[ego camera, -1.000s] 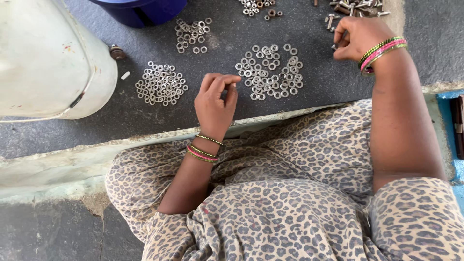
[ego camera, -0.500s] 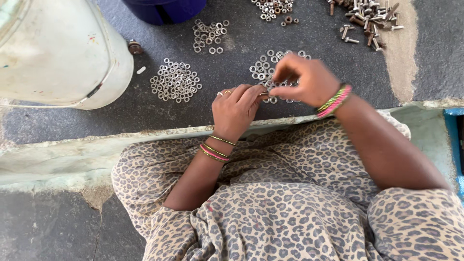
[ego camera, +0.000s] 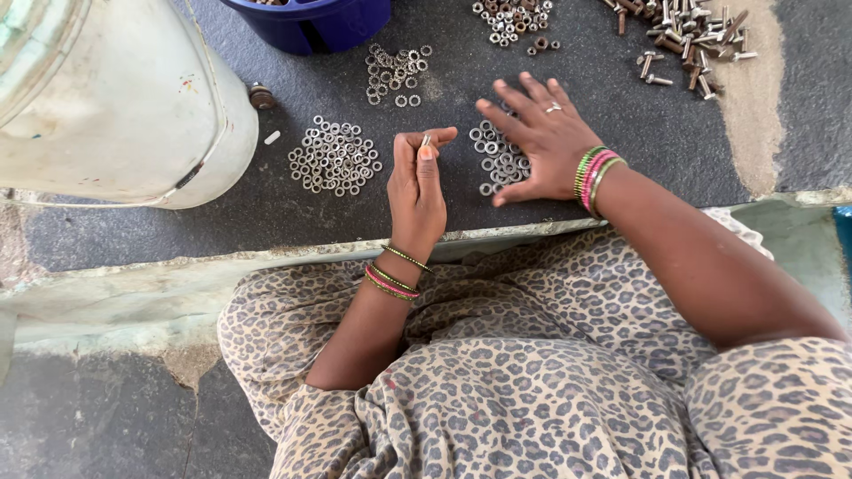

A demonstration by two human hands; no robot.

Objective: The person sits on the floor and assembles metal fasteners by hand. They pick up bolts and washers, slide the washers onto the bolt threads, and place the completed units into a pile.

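A small bolt [ego camera: 426, 142] stood upright near the middle of the frame, pinched between the thumb and curled fingers of the left hand [ego camera: 417, 182], with only its tip showing above the fingertips. Whether a washer already sat on it could not be told. Just to the right, the right hand [ego camera: 541, 142] lay flat with its fingers spread open, pressing on a pile of flat washers [ego camera: 493, 158] and gripping nothing that showed.

The hold on the bolt looked slight, so it could have slipped out and rolled away across the dark stone slab [ego camera: 621, 160], whose front edge ran just below both wrists; anything that rolled over it would have dropped into the lap of leopard-print cloth [ego camera: 497, 372]. The spread palm could as easily have scattered washers sideways, and some lay hidden under it.

Left of the bolt a second heap of washers [ego camera: 334, 158] lay apart, and above it a looser group [ego camera: 395, 73] did too. A careless sweep might have mixed these sorted heaps. Towards the upper right sat a pile of nuts [ego camera: 513, 18] and a heap of bolts [ego camera: 688, 35], well clear of the hands. A blue tub [ego camera: 311, 22] stood at the top edge, and a large white container [ego camera: 115, 98] filled the upper left, close to the left heap.
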